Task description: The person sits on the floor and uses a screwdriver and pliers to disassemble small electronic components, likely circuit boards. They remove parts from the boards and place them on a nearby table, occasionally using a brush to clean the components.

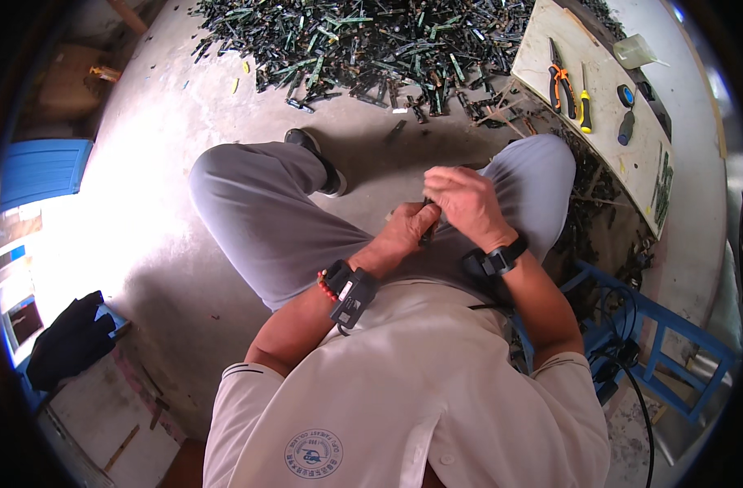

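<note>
Over my lap, my left hand [406, 229] is closed around a small, narrow dark piece [427, 233]. Its lower end shows beneath my thumb; what kind of part it is, I cannot make out. My right hand [469, 203] is right beside and slightly above it, fingers curled in at the top of the dark piece. Whatever those fingers pinch is hidden. Both wrists wear black strapped devices, and a red bead bracelet [326, 286] circles the left one.
Dark and green strip-like parts [371, 49] lie heaped on the floor ahead. On a pale board [607, 106] at right rest orange-handled pliers [560, 85], a yellow-handled screwdriver [585, 114], a dark-handled tool [626, 128] and blue tape [626, 95]. A blue metal frame [672, 313] stands at lower right.
</note>
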A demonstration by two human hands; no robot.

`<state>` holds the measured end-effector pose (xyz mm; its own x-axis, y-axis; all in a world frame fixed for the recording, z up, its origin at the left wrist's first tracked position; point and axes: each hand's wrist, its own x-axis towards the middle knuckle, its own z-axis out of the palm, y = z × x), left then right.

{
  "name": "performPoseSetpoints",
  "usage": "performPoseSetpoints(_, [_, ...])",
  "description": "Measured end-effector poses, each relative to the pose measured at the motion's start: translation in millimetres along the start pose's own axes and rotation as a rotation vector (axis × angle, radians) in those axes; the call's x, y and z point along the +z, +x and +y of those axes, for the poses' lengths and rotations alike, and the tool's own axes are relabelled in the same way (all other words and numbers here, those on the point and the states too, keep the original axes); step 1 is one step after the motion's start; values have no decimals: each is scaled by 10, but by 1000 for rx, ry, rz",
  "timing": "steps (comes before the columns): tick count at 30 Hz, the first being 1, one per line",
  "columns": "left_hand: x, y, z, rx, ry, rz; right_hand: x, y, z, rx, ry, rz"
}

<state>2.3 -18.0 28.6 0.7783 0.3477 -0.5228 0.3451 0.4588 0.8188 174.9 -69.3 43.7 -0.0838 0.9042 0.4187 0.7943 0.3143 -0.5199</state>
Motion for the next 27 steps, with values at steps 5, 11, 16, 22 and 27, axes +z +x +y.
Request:
performPoseSetpoints(5, [28,-38,32,-51,-36,58,-21,-167,-5,634,480,-44])
performPoseSetpoints(11, [-36,1,38,-34,-88,38,-147,-56,156,1091,1130,334])
performPoseSetpoints(16, [-35,-12,68,10,-100,27,-63,-137,66,1172,1324,138])
performPoseSetpoints(22, [-37,-27,23,-93,-109,23,6,-80,-114,1017,1537,-46])
performPoseSetpoints(27, [-28,-27,82,-105,-328,-194,-15,13,-326,916,1157,223])
